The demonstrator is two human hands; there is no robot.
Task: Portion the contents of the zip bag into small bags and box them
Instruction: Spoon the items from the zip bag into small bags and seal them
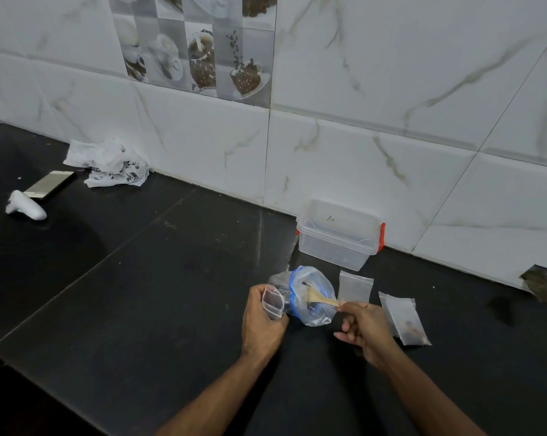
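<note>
Low in the frame's centre, the left hand (263,322) grips an open small bag (273,302), while the right hand (365,325) pinches a wooden spoon (321,298) dipped into the blue-rimmed zip bag (313,297) between them. Right of these lie two more small bags, one empty (355,286) and one filled (406,319). Farther up, against the tiled wall (391,89), sits the clear box (339,236).

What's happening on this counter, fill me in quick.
A person is portioning out of a blue-rimmed zip bag on the black counter. The left hand holds a small clear bag open beside it, while the right hand pinches a wooden scoop that reaches into the zip bag. Two small bags lie to the right. The clear box sits by the wall.
</note>
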